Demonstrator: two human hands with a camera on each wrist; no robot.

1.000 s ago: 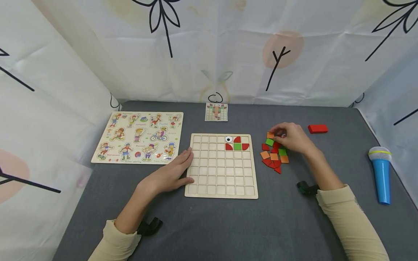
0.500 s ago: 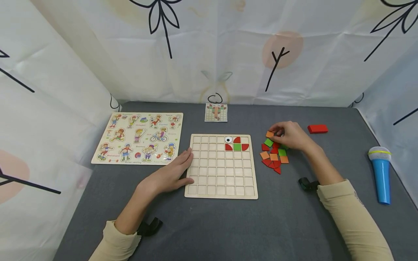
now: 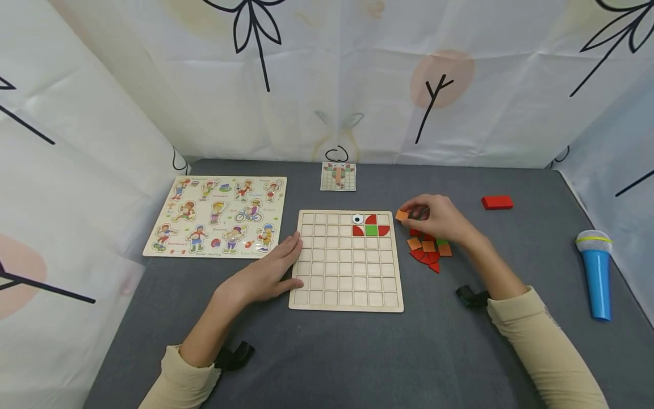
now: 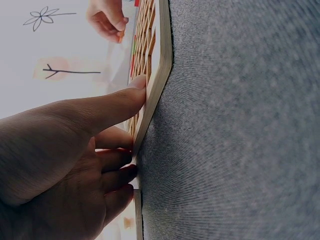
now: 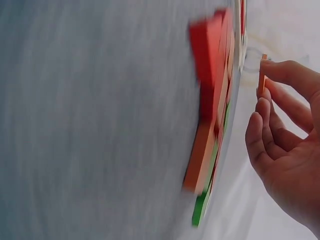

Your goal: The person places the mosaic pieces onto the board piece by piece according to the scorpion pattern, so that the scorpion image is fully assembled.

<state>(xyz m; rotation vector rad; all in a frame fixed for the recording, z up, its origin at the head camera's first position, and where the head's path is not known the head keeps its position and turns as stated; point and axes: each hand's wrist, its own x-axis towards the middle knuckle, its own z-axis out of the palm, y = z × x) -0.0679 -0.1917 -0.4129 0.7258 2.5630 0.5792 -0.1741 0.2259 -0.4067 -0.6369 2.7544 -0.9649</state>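
My right hand (image 3: 439, 217) pinches an orange square tile (image 3: 402, 215) between thumb and fingertips, near the upper right corner of the wooden grid board (image 3: 346, 311). In the right wrist view the orange tile (image 5: 262, 75) is seen edge-on, raised off the table. My left hand (image 3: 268, 270) rests along the board's left edge, its fingers fairly straight and the thumb (image 4: 122, 106) on the rim. Near the board's top right sit an eye tile (image 3: 357, 218), a green square (image 3: 371, 230) and several red rounded tiles (image 3: 384, 230). Below my right hand lies a pile of red, orange and green tiles (image 3: 428, 246).
A small pattern card (image 3: 338, 176) lies behind the board. At the left is a picture puzzle board (image 3: 217, 216) with sports figures. A red block (image 3: 497, 202) and a blue toy microphone (image 3: 596, 275) lie to the right. Printed cloth (image 3: 306, 85) hangs around the table.
My right hand has lifted the orange tile off the pile and moved left with it to the board's upper right corner. My left hand has stayed in place.
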